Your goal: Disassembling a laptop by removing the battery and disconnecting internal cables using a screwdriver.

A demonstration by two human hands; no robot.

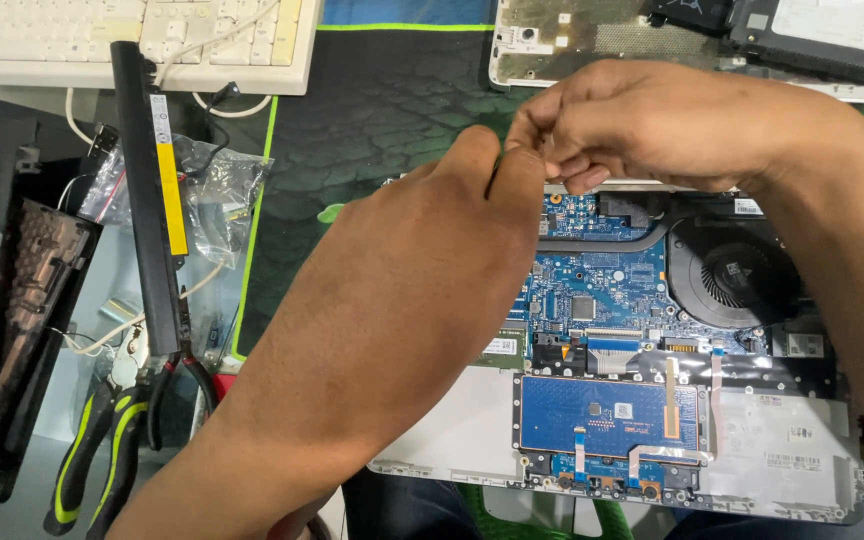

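Blue circuit boards are showing inside an opened white laptop chassis lying on a dark mat, where a person's two bare hands are meeting above its upper edge. The left hand is reaching across the left half of the chassis, its thumb and forefinger pressing together at the tips. The right hand is coming in from the upper right, its fingers curling and pinching close against the left fingertips. Whatever is being pinched between them is too small to make out, so it cannot be told what either hand is holding. That pinch is hovering just above the blue motherboard, left of the round black cooling fan and well above the blue touchpad board. To the left of the mat, a long black battery bar with a yellow label is lying over a clear plastic bag, with green-and-black handled pliers beneath it. A white keyboard is sitting along the top edge.
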